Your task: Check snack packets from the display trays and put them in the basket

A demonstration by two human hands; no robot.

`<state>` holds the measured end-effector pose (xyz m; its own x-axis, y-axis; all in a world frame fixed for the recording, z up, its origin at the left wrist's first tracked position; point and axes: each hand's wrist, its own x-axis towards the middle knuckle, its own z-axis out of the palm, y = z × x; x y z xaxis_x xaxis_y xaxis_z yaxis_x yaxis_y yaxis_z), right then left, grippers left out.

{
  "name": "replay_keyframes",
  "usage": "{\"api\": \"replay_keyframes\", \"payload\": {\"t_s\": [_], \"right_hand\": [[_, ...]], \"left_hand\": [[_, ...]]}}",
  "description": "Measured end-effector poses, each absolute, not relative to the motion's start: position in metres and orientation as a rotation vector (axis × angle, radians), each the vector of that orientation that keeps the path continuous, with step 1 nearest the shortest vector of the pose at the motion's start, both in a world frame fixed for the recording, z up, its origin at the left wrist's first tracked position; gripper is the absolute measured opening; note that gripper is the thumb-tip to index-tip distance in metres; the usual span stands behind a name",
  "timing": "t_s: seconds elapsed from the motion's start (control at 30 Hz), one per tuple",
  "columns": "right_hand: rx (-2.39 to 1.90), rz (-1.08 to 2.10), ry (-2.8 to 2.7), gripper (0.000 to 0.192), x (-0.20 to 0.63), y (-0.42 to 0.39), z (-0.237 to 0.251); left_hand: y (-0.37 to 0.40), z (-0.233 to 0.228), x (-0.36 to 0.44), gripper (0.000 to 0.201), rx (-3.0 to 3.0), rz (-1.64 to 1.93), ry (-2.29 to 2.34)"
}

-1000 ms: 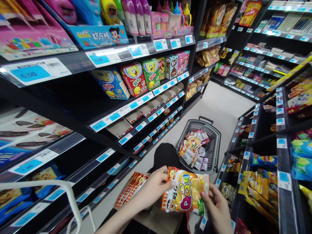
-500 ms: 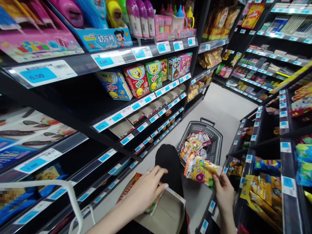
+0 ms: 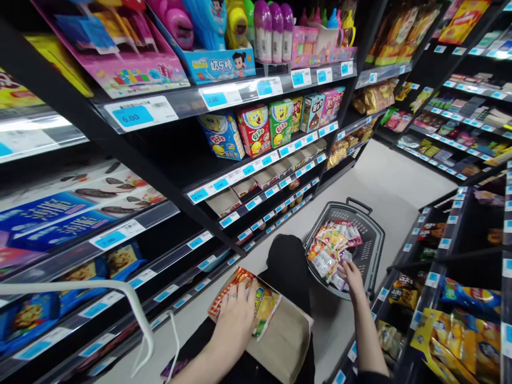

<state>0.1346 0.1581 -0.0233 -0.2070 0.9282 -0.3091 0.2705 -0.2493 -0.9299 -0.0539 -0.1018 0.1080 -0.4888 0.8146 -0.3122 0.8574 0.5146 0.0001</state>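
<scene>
An open cardboard display box [image 3: 282, 336] rests across my lap, with a colourful candy packet [image 3: 266, 309] at its left end. My left hand [image 3: 236, 312] is curled over this packet, covering part of it; its thumb is hard to see. My right hand [image 3: 351, 274] reaches over the near rim of a grey shopping basket [image 3: 370, 250] on the floor. Its fingers are apart, beside the heap of candy packets [image 3: 330, 245] in the basket, and I see nothing held in them.
To my left, a shelf unit [image 3: 216, 173] carries boxed snacks [image 3: 256, 130] and price tags. A white wire handle or frame [image 3: 136, 309] juts in at lower left. Low bins [image 3: 434, 277] with bagged snacks [image 3: 456, 336] line the right side. Grey floor [image 3: 390, 165] stretches beyond the basket.
My right hand has moved from beside my knee to the basket, and the candy packet it held has left its fingers. My left hand has shifted left onto the packet in the box.
</scene>
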Motion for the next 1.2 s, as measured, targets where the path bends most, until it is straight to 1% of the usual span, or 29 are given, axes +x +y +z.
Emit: {"api": "replay_keyframes", "payload": {"t_s": [0.1, 0.2, 0.27, 0.3, 0.4, 0.57, 0.67, 0.73, 0.83, 0.87, 0.97, 1.03, 1.13, 1.2], "right_hand": [[-1.306, 1.577, -1.71, 0.026, 0.133, 0.104, 0.012], [-1.139, 1.607, -1.972, 0.041, 0.128, 0.05, 0.044], [-1.119, 1.586, -2.079, 0.033, 0.125, 0.026, 0.052], [-1.128, 1.567, -2.112, 0.031, 0.124, 0.018, 0.052], [-1.181, 1.494, -2.14, 0.034, 0.126, 0.006, 0.044], [-1.252, 1.391, -2.031, 0.035, 0.14, -0.012, 0.026], [-1.293, 1.349, -1.926, 0.035, 0.15, -0.023, 0.016], [-1.298, 1.331, -1.874, 0.035, 0.157, -0.025, 0.011], [-1.261, 1.327, -1.859, 0.034, 0.17, -0.021, 0.011], [-1.242, 1.33, -1.873, 0.033, 0.174, -0.019, 0.014], [-1.22, 1.3, -1.947, 0.033, 0.182, -0.016, 0.026], [-1.241, 1.228, -2.008, 0.037, 0.184, -0.021, 0.035], [-1.249, 1.122, -2.101, 0.046, 0.185, -0.034, 0.043], [-1.219, 1.108, -2.163, 0.045, 0.189, -0.043, 0.045]], "left_hand": [[-0.103, 0.1, -0.055, 0.056, 1.488, -0.217, 2.468], [-0.104, 0.094, -0.053, 0.049, 1.602, -0.235, 2.501], [-0.104, 0.094, -0.052, 0.046, 1.679, -0.241, 2.529], [-0.104, 0.095, -0.052, 0.045, 1.708, -0.238, 2.529], [-0.102, 0.099, -0.05, 0.045, 1.741, -0.188, 2.482], [-0.105, 0.1, -0.043, 0.064, 1.603, 0.02, 2.398], [-0.112, 0.109, -0.042, 0.066, 1.549, 0.181, 2.202], [-0.115, 0.124, -0.044, 0.056, 1.546, 0.316, 2.079], [-0.111, 0.155, -0.05, 0.021, 1.661, 0.598, 1.87], [-0.107, 0.165, -0.052, 0.017, 1.713, 0.728, 1.769], [-0.091, 0.181, -0.051, 0.013, 1.821, 1.137, 1.349], [-0.081, 0.176, -0.046, 0.012, 1.793, 1.314, 1.136], [-0.074, 0.158, -0.04, 0.014, 1.653, 1.404, 1.043], [-0.078, 0.151, -0.042, 0.016, 1.599, 1.377, 1.001]]}}
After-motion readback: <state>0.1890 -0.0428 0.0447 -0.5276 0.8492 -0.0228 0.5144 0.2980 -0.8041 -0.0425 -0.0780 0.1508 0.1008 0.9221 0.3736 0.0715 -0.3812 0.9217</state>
